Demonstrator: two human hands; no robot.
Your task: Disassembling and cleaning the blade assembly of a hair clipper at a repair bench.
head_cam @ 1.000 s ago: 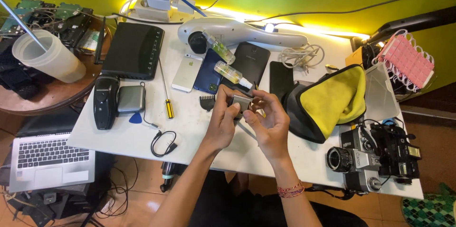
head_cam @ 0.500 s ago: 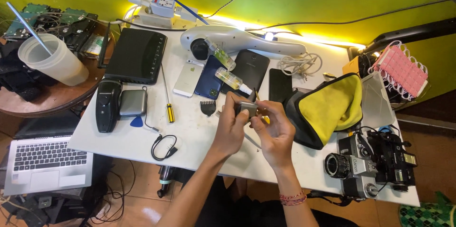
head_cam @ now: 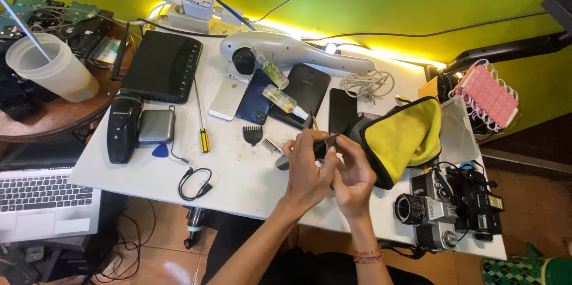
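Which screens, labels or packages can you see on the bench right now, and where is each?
White smartphone: face down, left of centre, slim rectangle.
Dark blue phone: beside the white one.
Two black phones: centre, dark glossy slabs.
Two clear glue bottles: lying on the phones, yellowish labels.
Silver laptop: lower left; only its keyboard shows.
Both hands hold a small dark part.

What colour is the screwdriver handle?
The screwdriver has a yellow handle with a black band, seen best in the head view.
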